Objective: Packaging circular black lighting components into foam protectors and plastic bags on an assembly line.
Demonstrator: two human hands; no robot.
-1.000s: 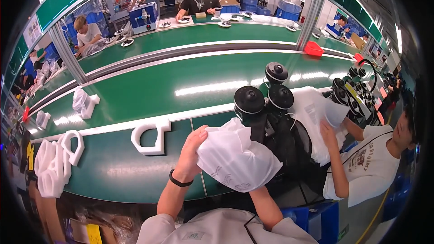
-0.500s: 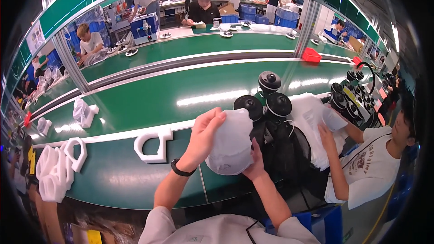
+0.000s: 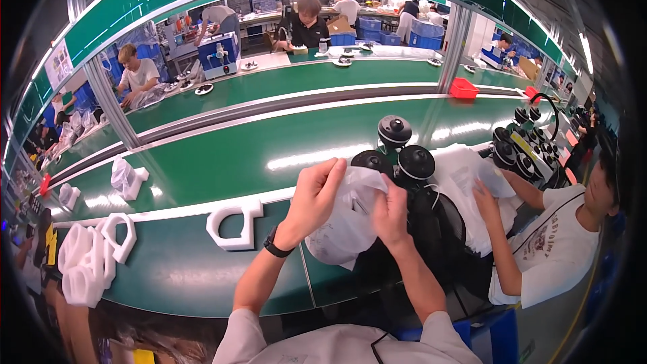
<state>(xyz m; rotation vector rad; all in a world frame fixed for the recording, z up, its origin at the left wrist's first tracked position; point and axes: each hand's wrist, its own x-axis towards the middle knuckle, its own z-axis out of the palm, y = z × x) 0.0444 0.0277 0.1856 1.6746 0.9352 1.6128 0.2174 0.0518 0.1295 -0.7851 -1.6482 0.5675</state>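
A thin, translucent white plastic bag (image 3: 340, 237) hangs between my hands above the green worktable. My left hand (image 3: 315, 197) is closed on the bag's upper left edge, a black band round its wrist. Closed on the right side of the bag's mouth is my right hand (image 3: 389, 214). Through the film a pale shape shows, but what it is I cannot make out. Just beyond my right hand stand several black round domed units, among them one on the belt side (image 3: 394, 131) and one nearer (image 3: 416, 162).
White foam frames lie on the table: one in the middle (image 3: 234, 226), a stack at the left (image 3: 84, 263). A co-worker's hand (image 3: 486, 201) rests by a pile of white bags (image 3: 465, 162). Beyond runs a green conveyor (image 3: 222, 152) with a red bin (image 3: 464, 87).
My right hand has moved up from under the bag to its mouth. The bag now spreads between both hands and looks more see-through. The view has shifted slightly.
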